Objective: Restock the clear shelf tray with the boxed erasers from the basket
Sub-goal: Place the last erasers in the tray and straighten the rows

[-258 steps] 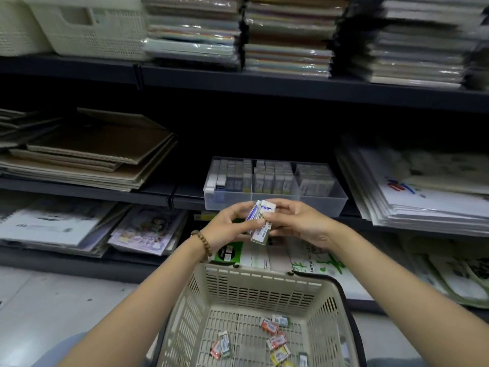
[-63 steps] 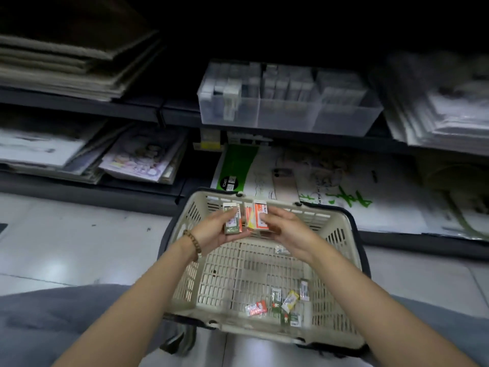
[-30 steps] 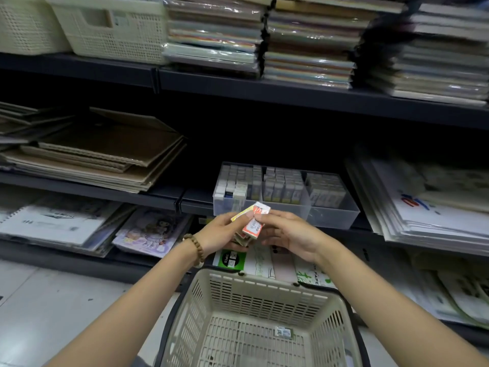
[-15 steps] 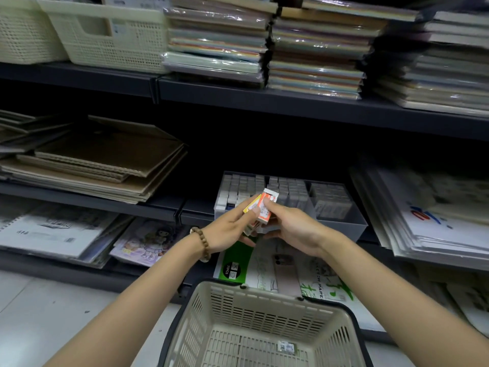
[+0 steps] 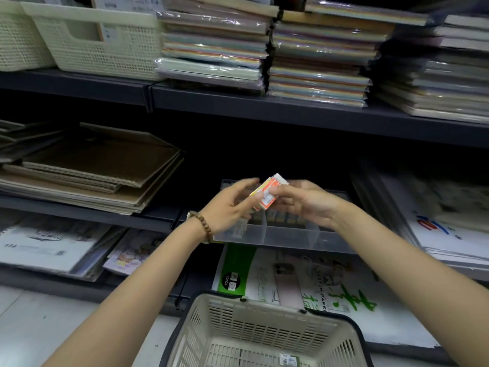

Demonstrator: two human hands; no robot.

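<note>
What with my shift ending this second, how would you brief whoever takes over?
Hands: the left hand and the right hand hold a small stack of eraser boxes between them, just above the clear tray.
Done: the tray already holds rows of boxes.
Left: set this stack in, then fetch the loose box lying in the basket; most of the basket floor is out of view.

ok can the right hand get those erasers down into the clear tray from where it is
Probably yes: the right hand pinches the boxed erasers close over the clear tray, whose top is open, and nothing lies between. How much room remains among the rows inside is hard to judge.
</note>
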